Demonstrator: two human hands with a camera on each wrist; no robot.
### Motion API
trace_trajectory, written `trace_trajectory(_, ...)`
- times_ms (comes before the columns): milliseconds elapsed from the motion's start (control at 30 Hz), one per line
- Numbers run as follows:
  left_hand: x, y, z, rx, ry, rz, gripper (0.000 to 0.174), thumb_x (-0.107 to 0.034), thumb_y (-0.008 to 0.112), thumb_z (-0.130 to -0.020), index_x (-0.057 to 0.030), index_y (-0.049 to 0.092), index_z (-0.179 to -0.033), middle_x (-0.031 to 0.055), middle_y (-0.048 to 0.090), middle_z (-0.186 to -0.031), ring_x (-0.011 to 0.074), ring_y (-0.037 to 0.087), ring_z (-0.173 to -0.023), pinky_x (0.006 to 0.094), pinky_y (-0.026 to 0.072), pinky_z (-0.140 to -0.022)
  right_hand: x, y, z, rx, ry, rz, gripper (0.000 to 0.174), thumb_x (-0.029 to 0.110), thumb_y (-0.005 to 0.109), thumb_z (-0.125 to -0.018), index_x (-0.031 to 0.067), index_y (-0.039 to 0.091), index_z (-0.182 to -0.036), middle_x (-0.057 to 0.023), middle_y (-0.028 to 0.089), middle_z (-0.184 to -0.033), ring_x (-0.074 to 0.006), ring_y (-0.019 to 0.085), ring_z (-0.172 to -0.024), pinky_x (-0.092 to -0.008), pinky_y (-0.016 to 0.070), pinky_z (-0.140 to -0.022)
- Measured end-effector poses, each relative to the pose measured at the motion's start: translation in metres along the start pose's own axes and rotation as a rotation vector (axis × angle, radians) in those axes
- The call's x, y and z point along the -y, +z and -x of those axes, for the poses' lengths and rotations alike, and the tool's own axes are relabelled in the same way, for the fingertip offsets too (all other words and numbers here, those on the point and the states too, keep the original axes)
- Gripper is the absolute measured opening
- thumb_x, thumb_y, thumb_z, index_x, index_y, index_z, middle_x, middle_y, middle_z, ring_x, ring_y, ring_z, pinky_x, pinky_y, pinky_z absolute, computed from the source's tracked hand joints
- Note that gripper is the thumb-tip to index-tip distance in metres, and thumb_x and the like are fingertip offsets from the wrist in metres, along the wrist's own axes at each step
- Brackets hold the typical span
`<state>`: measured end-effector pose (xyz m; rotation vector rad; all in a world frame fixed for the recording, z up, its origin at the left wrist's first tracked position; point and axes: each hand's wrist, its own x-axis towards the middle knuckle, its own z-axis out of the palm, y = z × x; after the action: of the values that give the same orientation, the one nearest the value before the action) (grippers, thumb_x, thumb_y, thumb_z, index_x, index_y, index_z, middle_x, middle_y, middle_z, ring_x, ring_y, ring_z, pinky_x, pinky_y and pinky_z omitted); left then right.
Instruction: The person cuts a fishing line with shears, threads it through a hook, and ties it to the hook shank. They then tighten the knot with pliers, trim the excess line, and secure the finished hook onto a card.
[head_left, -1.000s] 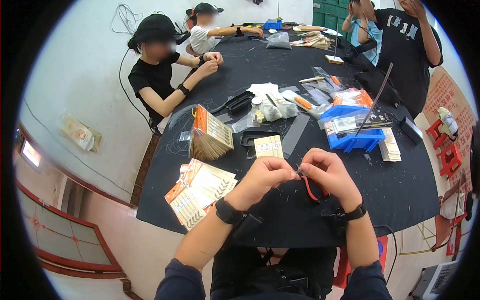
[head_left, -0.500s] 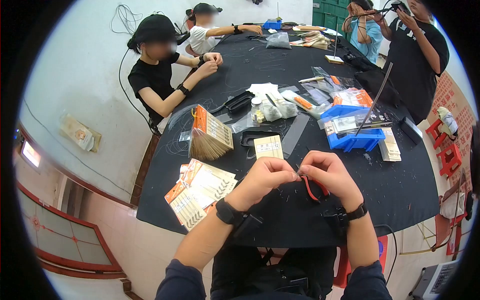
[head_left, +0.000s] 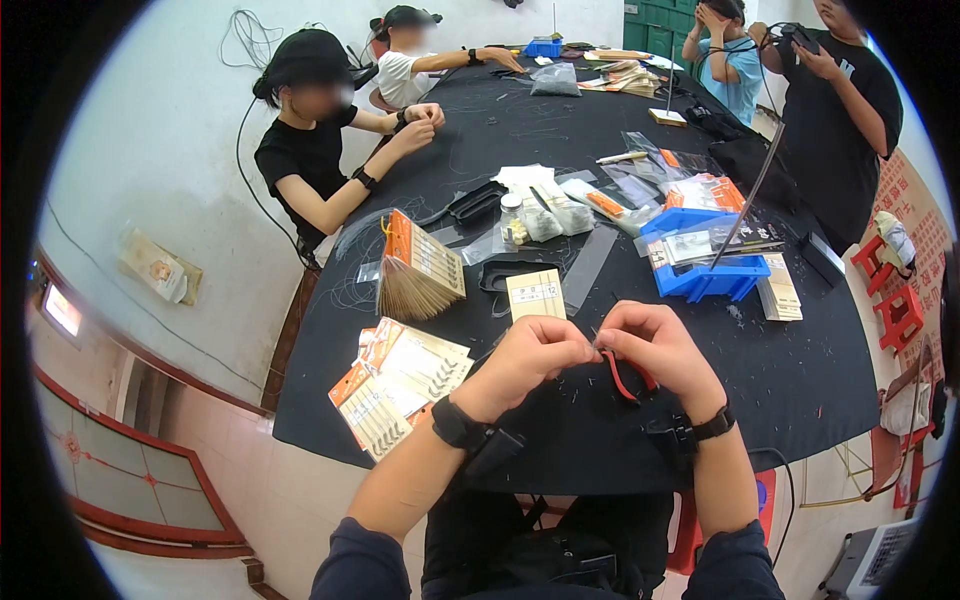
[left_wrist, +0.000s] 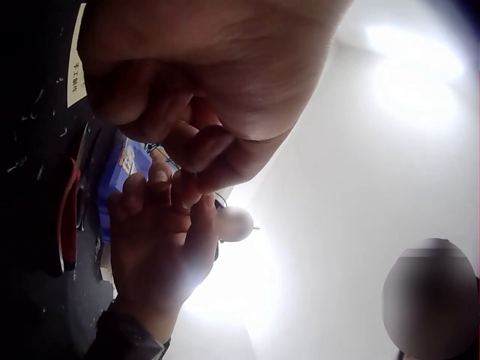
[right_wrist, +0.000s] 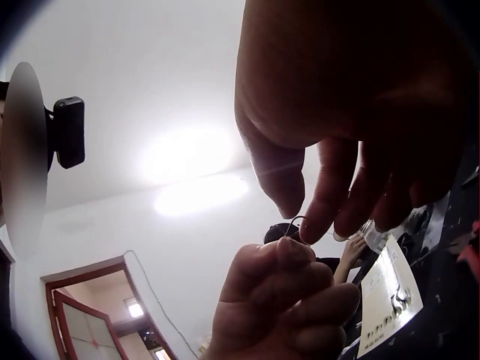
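Note:
My left hand (head_left: 540, 355) and right hand (head_left: 655, 350) meet fingertip to fingertip over the black table. Between them shows the thin curved bend of a fish hook (right_wrist: 298, 219). The left thumb and curled fingers pinch its lower part, which they hide. At the bend, the right thumb and forefinger lie on either side and hold it near their tips, other fingers loosely bent. Pliers with red handles (head_left: 620, 385) lie on the table just below the right hand. Hook cards (head_left: 440, 360), orange and cream, spread out left of the left wrist.
A fanned stack of cards (head_left: 425, 270) stands at left. Beyond my hands are a cream card (head_left: 537, 294), a blue bin (head_left: 712, 280) with a metal rod (head_left: 755, 190), and a small jar (head_left: 513, 215). Several people are around the table, one seated person (head_left: 310, 150) at left.
My hands stay together in nearly the same place, dipping only very slightly. In the background, the standing person at the right lowers their arms and holds a dark device.

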<state>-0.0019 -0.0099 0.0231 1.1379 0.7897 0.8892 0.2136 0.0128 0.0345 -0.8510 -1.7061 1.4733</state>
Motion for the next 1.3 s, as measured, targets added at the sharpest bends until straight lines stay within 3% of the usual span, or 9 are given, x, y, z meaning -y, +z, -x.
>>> trace_trajectory(100,0.005,0.003,-0.001,-0.018,0.116,-0.096,0.009,-0.009,0.07,-0.086,-0.0002,0.071,-0.087,0.0063,0.071,-0.084,0.0066,0.061,-0.072,0.0197,0.0452,-0.063,0.001,0.001,0.0,-0.011,0.019,0.005,0.014,0.015,0.071,-0.089,0.0014,0.067,-0.087,0.0022,0.065,-0.079,-0.0009,0.054,-0.07,-0.0183,0.0409,-0.059)
trace_trajectory(200,0.007,0.002,-0.002,0.016,0.097,-0.073,0.008,-0.006,0.069,-0.086,0.0012,0.071,-0.088,0.0094,0.072,-0.09,0.0122,0.067,-0.085,0.0231,0.051,-0.077,0.0,0.003,0.0,-0.022,0.017,0.009,0.014,0.015,0.072,-0.088,0.0021,0.067,-0.085,0.0023,0.065,-0.077,-0.0007,0.053,-0.068,-0.0181,0.0399,-0.058)
trace_trajectory(300,0.008,0.001,-0.002,0.01,0.084,-0.115,0.008,-0.005,0.069,-0.087,0.002,0.07,-0.088,0.0095,0.072,-0.09,0.0131,0.068,-0.086,0.0237,0.0519,-0.079,0.0,0.002,0.0,-0.023,0.05,0.024,0.013,0.014,0.072,-0.088,0.0021,0.067,-0.085,0.0017,0.066,-0.077,-0.0016,0.055,-0.068,-0.0185,0.0419,-0.059)
trace_trajectory(533,0.01,0.002,-0.002,-0.006,0.104,-0.128,0.008,-0.006,0.069,-0.087,0.0016,0.071,-0.088,0.0076,0.071,-0.087,0.01,0.066,-0.081,0.0217,0.0502,-0.073,0.003,0.005,0.0,0.016,0.115,-0.139,0.012,0.012,0.07,-0.089,0.0014,0.065,-0.089,-0.001,0.067,-0.083,-0.0062,0.06,-0.074,-0.0212,0.0488,-0.07)
trace_trajectory(733,0.009,0.003,-0.001,-0.038,0.131,-0.168,0.009,-0.007,0.07,-0.086,0.0011,0.072,-0.088,0.0023,0.069,-0.081,0.0038,0.059,-0.072,0.0184,0.0439,-0.063,0.001,0.011,-0.001,0.034,0.097,-0.189,0.012,0.014,0.065,-0.091,0.004,0.061,-0.086,0.0019,0.059,-0.083,-0.0042,0.051,-0.073,-0.0192,0.0417,-0.066)
trace_trajectory(1000,0.007,0.005,-0.002,-0.07,0.167,-0.137,0.009,-0.007,0.069,-0.085,0.0011,0.073,-0.087,0.0024,0.069,-0.079,0.0029,0.055,-0.066,0.0182,0.0407,-0.059,-0.003,0.004,-0.002,-0.057,0.031,-0.215,0.01,0.014,0.065,-0.092,0.004,0.064,-0.091,0.0025,0.061,-0.083,-0.004,0.054,-0.075,-0.0201,0.0446,-0.069)
trace_trajectory(1100,-0.001,0.004,0.002,-0.036,0.073,-0.065,0.01,-0.009,0.069,-0.085,0.0007,0.072,-0.086,0.0001,0.065,-0.073,0.0033,0.047,-0.06,0.0195,0.0356,-0.055,0.01,0.004,0.0,-0.055,0.024,-0.207,0.011,0.014,0.064,-0.092,0.0035,0.065,-0.095,0.0022,0.062,-0.086,-0.0039,0.054,-0.077,-0.0198,0.0446,-0.069)
trace_trajectory(1200,0.002,-0.001,0.002,0.131,-0.042,0.274,0.01,-0.01,0.068,-0.086,-0.0001,0.07,-0.085,-0.0025,0.057,-0.069,0.0044,0.039,-0.057,0.021,0.0299,-0.053,0.012,0.003,0.002,0.012,0.006,-0.171,0.012,0.014,0.064,-0.092,0.0028,0.065,-0.098,0.0015,0.063,-0.089,-0.0043,0.055,-0.079,-0.0199,0.0449,-0.071)
trace_trajectory(1300,0.004,-0.004,0.002,0.171,-0.062,0.335,0.009,-0.01,0.066,-0.086,-0.0007,0.068,-0.086,-0.0032,0.051,-0.067,0.0053,0.038,-0.058,0.0215,0.029,-0.053,0.008,0.003,0.001,0.079,-0.031,-0.182,0.012,0.014,0.065,-0.092,0.0026,0.065,-0.097,0.001,0.063,-0.091,-0.005,0.055,-0.081,-0.0207,0.0453,-0.073)
